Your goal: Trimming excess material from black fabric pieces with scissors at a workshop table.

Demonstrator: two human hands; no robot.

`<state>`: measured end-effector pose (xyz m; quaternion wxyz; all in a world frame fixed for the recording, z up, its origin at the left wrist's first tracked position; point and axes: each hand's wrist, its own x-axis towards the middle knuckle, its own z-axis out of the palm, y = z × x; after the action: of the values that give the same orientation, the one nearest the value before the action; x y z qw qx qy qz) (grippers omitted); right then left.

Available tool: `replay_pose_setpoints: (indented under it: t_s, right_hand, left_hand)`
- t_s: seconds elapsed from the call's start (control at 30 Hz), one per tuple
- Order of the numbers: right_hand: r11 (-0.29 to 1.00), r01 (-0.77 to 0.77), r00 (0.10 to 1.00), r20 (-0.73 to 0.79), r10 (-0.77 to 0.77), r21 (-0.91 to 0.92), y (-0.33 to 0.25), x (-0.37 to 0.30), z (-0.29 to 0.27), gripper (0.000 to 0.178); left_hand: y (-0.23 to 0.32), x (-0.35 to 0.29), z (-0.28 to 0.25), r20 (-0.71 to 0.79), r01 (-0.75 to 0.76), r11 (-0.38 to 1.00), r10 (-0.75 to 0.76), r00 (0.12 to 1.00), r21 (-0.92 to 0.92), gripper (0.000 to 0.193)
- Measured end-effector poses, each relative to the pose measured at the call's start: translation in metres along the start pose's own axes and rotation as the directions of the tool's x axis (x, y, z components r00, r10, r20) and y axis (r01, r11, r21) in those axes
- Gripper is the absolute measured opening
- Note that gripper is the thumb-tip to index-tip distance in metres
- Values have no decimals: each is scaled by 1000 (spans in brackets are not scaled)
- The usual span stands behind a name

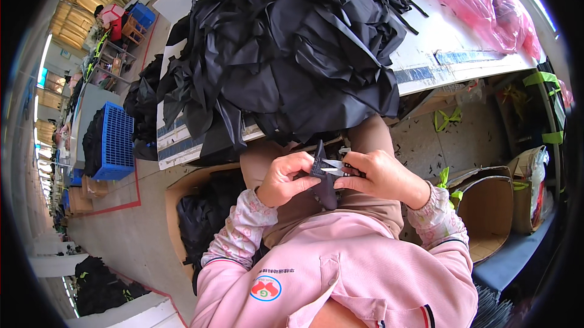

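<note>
My left hand pinches a small black fabric piece over my lap, fingers curled around its left side. Beside it, my right hand grips small metal snips whose blades point left and touch the top of that fabric piece. Both hands are close together, just below the table's front edge. A big heap of black fabric pieces lies on the white table right above the hands.
A cardboard box with black fabric stands on the floor at my left, an open cardboard box at my right. Pink plastic sheeting lies on the table's far right. A blue crate stands further left.
</note>
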<state>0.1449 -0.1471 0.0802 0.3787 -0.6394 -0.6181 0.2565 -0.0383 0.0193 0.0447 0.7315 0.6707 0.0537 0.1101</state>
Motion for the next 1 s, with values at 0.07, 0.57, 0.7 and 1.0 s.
replay_pose_setpoints:
  t_s: [0.07,0.57,0.7,1.0]
  right_hand:
    - [1000,-30,1000,-3,30,2,-1,0,-3,39]
    - [993,23,999,47,-18,-114,0,0,-3,39]
    - [995,46,998,52,-41,-90,-1,2,-2,39]
    - [999,32,997,75,-29,-43,7,-3,-2,38]
  left_hand:
    - [0,1,0,0,-22,999,22,1000,40,11]
    - [-1,4,2,65,-40,997,36,997,65,10]
    - [2,6,2,117,-76,982,56,992,175,11]
    - [-1,6,3,154,-97,982,72,985,163,11]
